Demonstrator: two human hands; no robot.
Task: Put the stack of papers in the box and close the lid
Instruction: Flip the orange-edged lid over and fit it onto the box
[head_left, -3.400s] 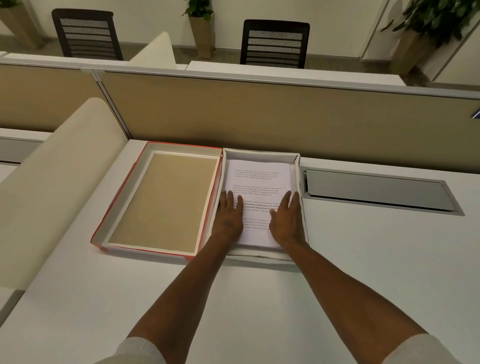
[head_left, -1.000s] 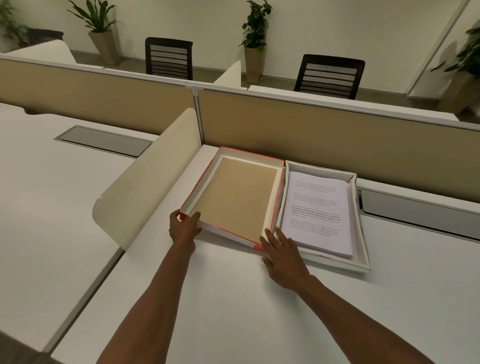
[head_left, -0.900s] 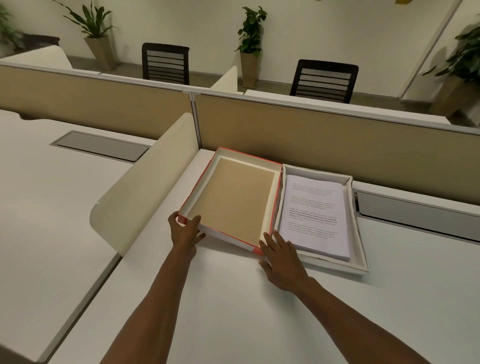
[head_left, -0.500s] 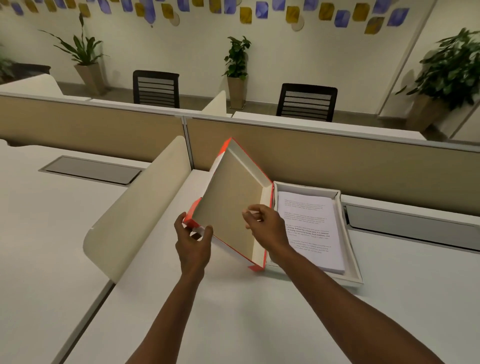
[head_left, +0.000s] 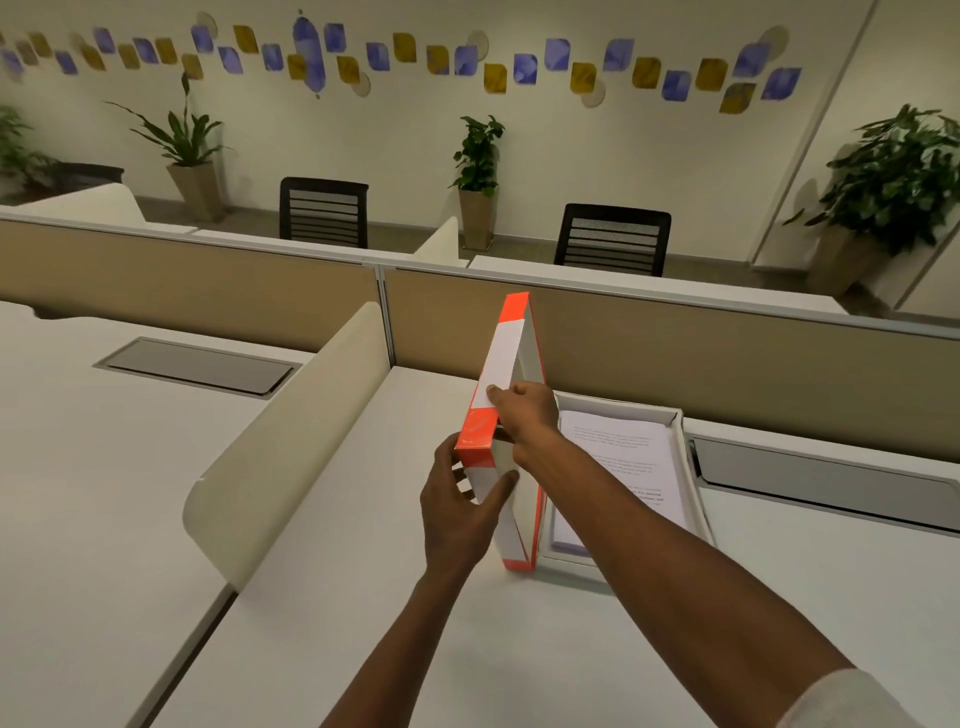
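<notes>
The white box (head_left: 680, 422) lies open on the desk with the stack of printed papers (head_left: 618, 467) inside it. Its orange and white lid (head_left: 501, 364) stands nearly upright on its hinged edge along the box's left side. My left hand (head_left: 460, 512) grips the lid's near lower corner from the left. My right hand (head_left: 524, 413) holds the lid's upper free edge, thumb on the outer face. My right forearm crosses over the near part of the box and hides some of the papers.
A beige partition (head_left: 701, 358) runs behind the box. A cream curved side divider (head_left: 291, 431) stands to the left. A grey cable hatch (head_left: 826, 480) is set in the desk right of the box. Chairs (head_left: 613, 239) and potted plants (head_left: 478, 176) stand beyond.
Both hands left the papers, took hold of the flat open lid and swung it up from the left. Half a second ago it was tilted; now it stands almost vertical.
</notes>
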